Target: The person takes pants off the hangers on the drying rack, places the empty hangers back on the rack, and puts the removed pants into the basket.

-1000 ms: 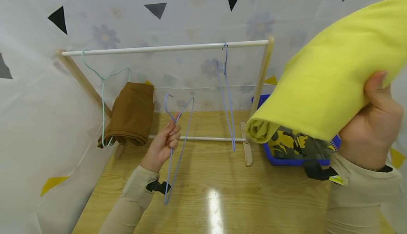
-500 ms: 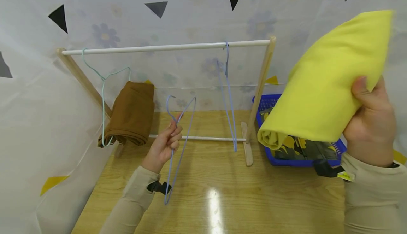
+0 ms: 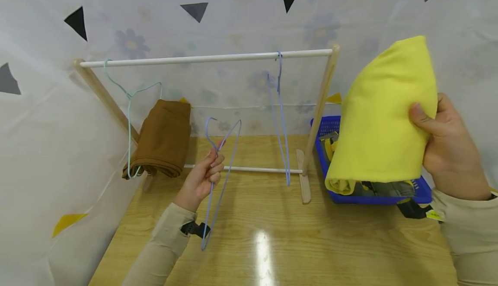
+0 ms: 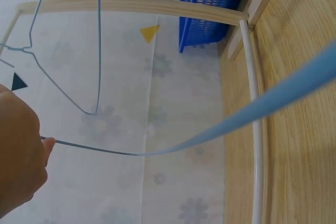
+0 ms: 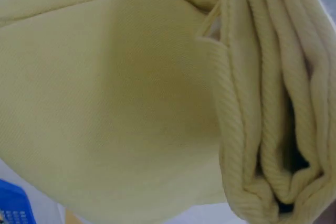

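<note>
My left hand (image 3: 200,176) grips a lilac-blue wire hanger (image 4: 262,104) just under its hook, holding it off the rack in front of the rods. My right hand (image 3: 453,147) holds a thick folded yellow garment (image 3: 385,122) by its right side, thumb on the near face and the other fingers mostly hidden behind it. Several fabric layers show at the garment's folded edge in the right wrist view. The cloth hangs above a blue basket (image 3: 422,193), covering much of it. Hand and hanger are well apart from the garment.
A wooden rack with a white top rod (image 3: 194,59) stands on the wood-grain table (image 3: 303,243). Folded brown cloth (image 3: 163,135) hangs on a mint hanger (image 3: 130,143) at left. A bare blue hanger (image 3: 285,147) hangs at right. Camouflage cloth (image 3: 393,189) lies in the basket.
My right hand has brought the yellow garment leftward and slightly down, turning it more upright, and more of the basket's right side shows. My left hand and its hanger have barely moved.
</note>
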Available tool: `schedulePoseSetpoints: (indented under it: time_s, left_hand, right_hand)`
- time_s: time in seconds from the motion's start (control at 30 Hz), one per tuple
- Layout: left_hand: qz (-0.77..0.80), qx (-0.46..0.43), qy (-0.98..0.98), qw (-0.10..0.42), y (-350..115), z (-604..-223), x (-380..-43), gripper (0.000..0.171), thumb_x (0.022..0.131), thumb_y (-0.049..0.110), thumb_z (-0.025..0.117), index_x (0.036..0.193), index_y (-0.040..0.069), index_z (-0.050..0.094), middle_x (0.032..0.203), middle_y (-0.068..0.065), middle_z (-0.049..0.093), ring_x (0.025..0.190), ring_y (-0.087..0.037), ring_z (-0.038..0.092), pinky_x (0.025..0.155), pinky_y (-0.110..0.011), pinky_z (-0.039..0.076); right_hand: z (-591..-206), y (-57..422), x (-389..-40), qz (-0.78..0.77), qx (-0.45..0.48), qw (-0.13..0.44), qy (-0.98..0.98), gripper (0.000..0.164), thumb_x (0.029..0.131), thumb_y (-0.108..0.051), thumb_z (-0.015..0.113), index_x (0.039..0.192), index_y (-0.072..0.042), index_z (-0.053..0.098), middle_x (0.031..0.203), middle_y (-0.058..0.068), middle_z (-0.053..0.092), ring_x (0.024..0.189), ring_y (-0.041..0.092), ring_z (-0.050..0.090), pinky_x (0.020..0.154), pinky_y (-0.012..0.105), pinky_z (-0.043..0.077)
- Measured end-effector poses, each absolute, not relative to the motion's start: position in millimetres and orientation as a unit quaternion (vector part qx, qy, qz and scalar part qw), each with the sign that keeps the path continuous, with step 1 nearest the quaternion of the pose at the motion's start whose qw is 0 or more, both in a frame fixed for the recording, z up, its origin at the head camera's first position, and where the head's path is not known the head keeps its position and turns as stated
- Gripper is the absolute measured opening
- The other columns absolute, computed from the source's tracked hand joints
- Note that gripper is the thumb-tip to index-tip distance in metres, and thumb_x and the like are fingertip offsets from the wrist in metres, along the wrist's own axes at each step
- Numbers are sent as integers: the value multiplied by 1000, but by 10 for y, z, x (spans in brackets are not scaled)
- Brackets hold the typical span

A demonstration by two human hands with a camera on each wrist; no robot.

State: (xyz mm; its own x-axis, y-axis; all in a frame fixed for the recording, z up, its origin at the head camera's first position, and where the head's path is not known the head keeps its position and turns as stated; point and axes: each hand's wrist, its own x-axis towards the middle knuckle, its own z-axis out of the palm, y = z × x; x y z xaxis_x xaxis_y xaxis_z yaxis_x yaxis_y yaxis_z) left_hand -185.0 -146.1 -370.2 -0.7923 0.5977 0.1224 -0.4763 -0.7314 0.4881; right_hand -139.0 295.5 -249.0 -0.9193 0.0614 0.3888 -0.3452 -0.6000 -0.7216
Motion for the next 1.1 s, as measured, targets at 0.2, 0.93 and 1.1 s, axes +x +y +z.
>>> schedulePoseSetpoints:
  time_s: [0.2, 0.93, 1.1]
  left_hand:
    - [919, 145, 215, 296, -1459, -3691, -1848, 50, 99, 23, 24, 142, 21, 1, 67, 3, 22, 49, -5, 11, 40, -16, 13]
    - [924, 134, 208, 292, -1515, -3752, -1816, 50, 98, 23, 26, 142, 22, 1, 68, 2, 25, 50, -5, 10, 41, -16, 13]
    - [923, 137, 211, 291, -1534, -3764, -1811, 50, 99, 24, 25, 142, 23, 0, 68, 3, 23, 49, -5, 10, 41, -16, 13]
  right_hand:
    - [-2557, 3057, -1432, 842, 146, 74, -514, 13, 89, 8, 41, 97, -2, 39, 95, 12, 55, 78, 23, 62, 58, 32, 53]
    - [-2641, 3203, -1700, 747, 96, -40, -657, 17, 90, -2, 47, 101, -7, 35, 87, 8, 65, 66, 28, 64, 49, 42, 50]
    - [-2729, 3219, -1786, 736, 77, -51, -671, 17, 90, -6, 50, 101, -9, 36, 86, 6, 65, 65, 27, 64, 49, 42, 50]
